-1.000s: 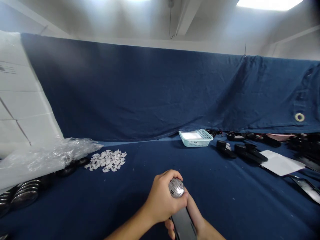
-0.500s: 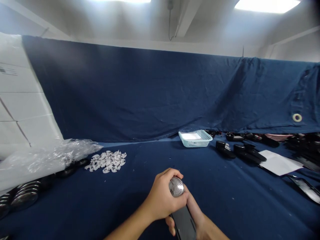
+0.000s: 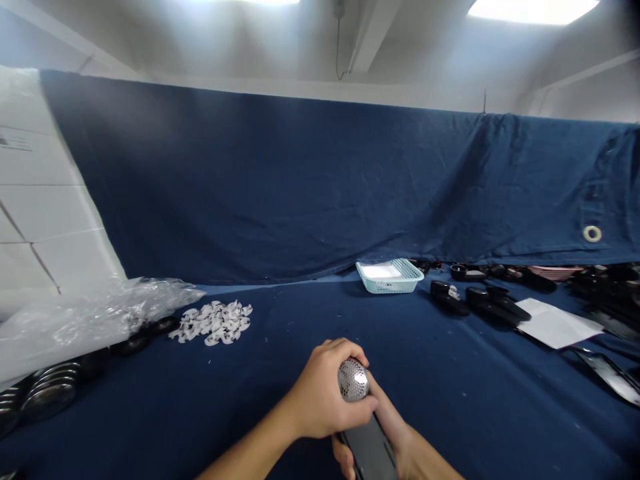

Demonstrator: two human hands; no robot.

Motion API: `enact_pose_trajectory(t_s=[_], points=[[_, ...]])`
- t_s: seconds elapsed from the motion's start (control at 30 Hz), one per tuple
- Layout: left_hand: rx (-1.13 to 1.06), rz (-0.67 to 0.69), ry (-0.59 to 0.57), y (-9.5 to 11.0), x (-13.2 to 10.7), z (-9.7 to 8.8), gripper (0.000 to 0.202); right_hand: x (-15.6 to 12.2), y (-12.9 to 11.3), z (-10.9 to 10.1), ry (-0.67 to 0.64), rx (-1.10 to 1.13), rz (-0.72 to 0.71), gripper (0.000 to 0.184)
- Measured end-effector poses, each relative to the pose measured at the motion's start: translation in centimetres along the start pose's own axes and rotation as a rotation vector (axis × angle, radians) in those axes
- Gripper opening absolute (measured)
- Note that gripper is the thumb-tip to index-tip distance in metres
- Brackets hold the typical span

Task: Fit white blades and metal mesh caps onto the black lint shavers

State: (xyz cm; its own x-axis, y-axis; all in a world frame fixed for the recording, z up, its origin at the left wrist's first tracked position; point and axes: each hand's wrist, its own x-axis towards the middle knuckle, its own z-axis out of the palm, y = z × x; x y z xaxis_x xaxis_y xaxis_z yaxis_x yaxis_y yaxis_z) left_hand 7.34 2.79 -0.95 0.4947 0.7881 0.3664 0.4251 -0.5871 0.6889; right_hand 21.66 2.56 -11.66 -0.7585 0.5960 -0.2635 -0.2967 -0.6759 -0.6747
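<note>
Black and silver, a handheld microphone (image 3: 367, 450) is held over the navy-covered worktop (image 3: 465, 407), its long axis running away from the person and leaning slightly left. The round mesh grille (image 3: 353, 380) sits at the far end, and the body runs back toward the person (its lower end drops out of view). The left hand (image 3: 320, 393) has a closed grip around the top, just below and beside the grille, while the right hand (image 3: 395, 433) is closed around the body from beneath. Ahead and to the left, white crescent-shaped pieces (image 3: 213, 323) lie piled beside crumpled clear plastic film (image 3: 85, 320). Straight ahead sits a pale blue plastic basket (image 3: 389, 277), with black parts (image 3: 480, 300) and a white paper sheet (image 3: 557, 323) off to the right.
</note>
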Motion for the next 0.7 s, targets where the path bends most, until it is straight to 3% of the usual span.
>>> enact_pose_trajectory(t_s=[0.13, 0.3, 0.43, 0.57, 0.7], points=[[-0.001, 0.003, 0.000, -0.3, -0.1, 0.2, 0.037, 0.2, 0.0, 0.0, 0.005, 0.012, -0.007, 0.035], [-0.120, 0.045, 0.080, -1.4, -0.1, 0.7, 0.040, 1.5, -0.8, 0.7, 0.070, 0.032, -0.012, 0.087], [-0.171, -0.098, 0.174, -2.4, 0.0, 1.6, 0.052, 1.5, -1.8, 1.4, 0.270, 0.113, -0.118, 0.076], [-0.246, -0.265, 0.142, -3.7, -0.4, 3.1, 0.066, 0.8, -2.1, 1.2, 0.444, 0.196, -0.234, 0.063], [-0.300, -0.364, 0.120, -4.7, -0.8, 4.0, 0.066, 0.5, -1.8, 1.0, 0.466, 0.164, -0.197, 0.062]])
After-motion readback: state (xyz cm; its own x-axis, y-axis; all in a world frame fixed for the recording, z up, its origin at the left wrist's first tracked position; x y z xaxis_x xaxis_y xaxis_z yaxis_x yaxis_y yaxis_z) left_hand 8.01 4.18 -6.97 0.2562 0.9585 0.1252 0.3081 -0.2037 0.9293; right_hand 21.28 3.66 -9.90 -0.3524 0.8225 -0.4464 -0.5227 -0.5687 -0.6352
